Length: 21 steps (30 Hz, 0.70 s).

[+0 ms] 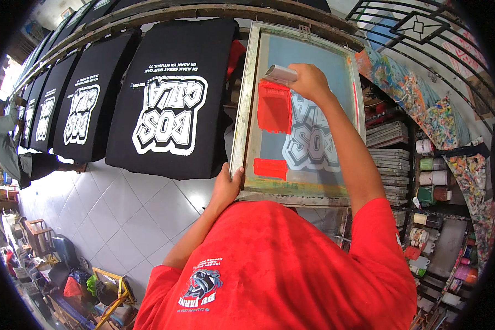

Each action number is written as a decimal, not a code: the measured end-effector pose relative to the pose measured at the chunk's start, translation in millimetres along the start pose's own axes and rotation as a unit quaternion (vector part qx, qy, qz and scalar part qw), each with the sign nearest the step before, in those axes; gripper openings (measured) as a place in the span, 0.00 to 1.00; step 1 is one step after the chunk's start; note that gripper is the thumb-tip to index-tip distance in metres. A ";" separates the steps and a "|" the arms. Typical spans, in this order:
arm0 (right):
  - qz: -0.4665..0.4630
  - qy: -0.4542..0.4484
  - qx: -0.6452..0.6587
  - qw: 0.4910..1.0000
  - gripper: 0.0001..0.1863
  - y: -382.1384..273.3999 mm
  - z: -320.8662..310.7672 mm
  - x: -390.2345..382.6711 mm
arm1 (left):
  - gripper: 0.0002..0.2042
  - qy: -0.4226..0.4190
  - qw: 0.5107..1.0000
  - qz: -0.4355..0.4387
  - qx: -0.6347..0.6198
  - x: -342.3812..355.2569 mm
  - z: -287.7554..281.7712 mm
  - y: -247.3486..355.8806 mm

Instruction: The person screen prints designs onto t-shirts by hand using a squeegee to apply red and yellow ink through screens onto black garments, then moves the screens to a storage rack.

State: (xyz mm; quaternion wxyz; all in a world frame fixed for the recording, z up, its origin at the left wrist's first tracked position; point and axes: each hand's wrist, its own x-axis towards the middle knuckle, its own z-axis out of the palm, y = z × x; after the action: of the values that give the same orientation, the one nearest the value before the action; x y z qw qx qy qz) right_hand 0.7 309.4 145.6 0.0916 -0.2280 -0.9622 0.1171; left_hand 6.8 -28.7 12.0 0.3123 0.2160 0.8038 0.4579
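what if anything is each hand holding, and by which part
Right hand: a silver squeegee, by its right part. Left hand: the screen frame, by its left side near the lower corner.

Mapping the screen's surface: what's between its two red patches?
Head view: only blue-grey screen between the upper red patch and the lower red patch; no object lies there.
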 end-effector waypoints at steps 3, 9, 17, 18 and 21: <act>0.006 0.008 -0.015 1.000 0.16 0.7 -8.5 -4.1 | 0.19 0.019 0.999 0.030 -0.005 -2.0 1.3 0.4; 0.024 0.000 -0.029 0.999 0.13 -5.6 -12.2 -23.5 | 0.18 0.018 0.999 0.037 -0.013 -3.2 2.8 -4.8; 0.000 0.015 0.021 1.000 0.10 -26.0 3.6 -76.3 | 0.19 0.008 0.999 0.029 -0.009 -1.5 3.4 -5.3; -0.003 0.028 0.017 0.999 0.10 -27.8 4.3 -81.2 | 0.19 0.005 1.000 0.027 -0.007 -0.5 2.5 -3.1; -0.002 0.034 0.018 0.999 0.10 -35.2 2.6 -99.8 | 0.19 0.007 1.000 0.019 -0.002 -3.2 0.2 5.7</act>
State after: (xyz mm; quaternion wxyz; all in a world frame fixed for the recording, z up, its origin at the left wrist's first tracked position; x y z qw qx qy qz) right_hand 73.1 232.5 140.3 0.1289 -0.2278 -0.9568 0.1266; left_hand 9.5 -27.9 17.8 0.2988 0.2271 0.8006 0.4671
